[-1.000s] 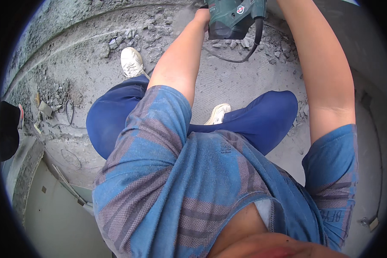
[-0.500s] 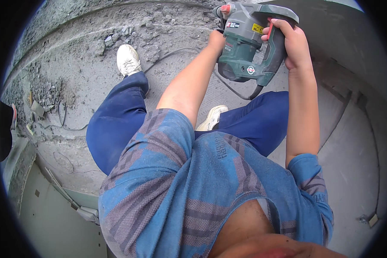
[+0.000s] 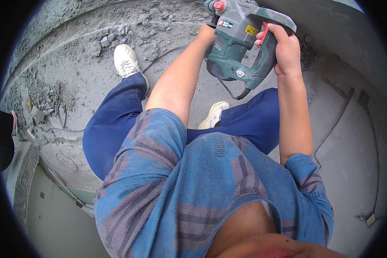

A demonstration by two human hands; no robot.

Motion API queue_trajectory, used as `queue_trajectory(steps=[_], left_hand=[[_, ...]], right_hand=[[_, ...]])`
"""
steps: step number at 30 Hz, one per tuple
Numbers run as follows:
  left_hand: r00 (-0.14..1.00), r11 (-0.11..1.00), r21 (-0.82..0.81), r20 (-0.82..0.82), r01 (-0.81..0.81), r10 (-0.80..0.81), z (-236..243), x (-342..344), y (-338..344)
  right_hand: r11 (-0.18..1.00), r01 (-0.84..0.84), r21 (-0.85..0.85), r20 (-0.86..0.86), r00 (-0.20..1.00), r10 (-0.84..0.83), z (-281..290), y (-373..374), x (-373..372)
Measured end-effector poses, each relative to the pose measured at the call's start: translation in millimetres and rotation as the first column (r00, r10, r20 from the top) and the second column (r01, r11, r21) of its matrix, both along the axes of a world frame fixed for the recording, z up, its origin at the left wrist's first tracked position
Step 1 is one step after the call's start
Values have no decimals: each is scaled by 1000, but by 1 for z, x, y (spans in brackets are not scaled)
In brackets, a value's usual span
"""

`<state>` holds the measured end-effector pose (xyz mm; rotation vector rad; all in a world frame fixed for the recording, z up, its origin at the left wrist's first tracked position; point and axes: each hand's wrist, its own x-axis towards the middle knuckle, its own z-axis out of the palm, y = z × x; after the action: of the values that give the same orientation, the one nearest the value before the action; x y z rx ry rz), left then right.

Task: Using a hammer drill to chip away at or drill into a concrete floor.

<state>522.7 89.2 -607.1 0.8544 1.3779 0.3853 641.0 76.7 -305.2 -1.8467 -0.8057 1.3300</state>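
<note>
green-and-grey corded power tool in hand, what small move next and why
Perhaps ease the white lace-up left shoe away from the thin dark cable: the cable runs close beside it, a possible snag while the right hand holds the power tool.

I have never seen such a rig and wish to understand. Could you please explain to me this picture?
This wide, curved picture comes from a camera worn on the person's head, looking down; only bare hands work here, no robot. The bare right hand holds the dark rear handle of a green-and-grey power tool, beside its red trigger. The bare left hand is at the tool's left side, mostly hidden, so its hold is unclear. Grey broken rubble lies on the dusty grey floor, near a white laced shoe.
</note>
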Motion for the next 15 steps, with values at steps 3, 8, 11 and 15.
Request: queue_trajectory(steps=[3,8,11,15], left_hand=[[998,998,-15,0,-57,57,-1,-3,16],[997,999,5,-65,47,-47,9,1,53],[992,998,-36,-111,61,-64,21,21,72],[938,937,-77,-48,340,-344,45,35,111]], right_hand=[[1000,-20,-20,27,999,20,0,22,-6],[997,44,-56,-76,996,-48,-2,83,18],[991,55,-121,-122,990,-70,-17,127,59],[971,6,-238,-184,982,-51,-40,194,137]])
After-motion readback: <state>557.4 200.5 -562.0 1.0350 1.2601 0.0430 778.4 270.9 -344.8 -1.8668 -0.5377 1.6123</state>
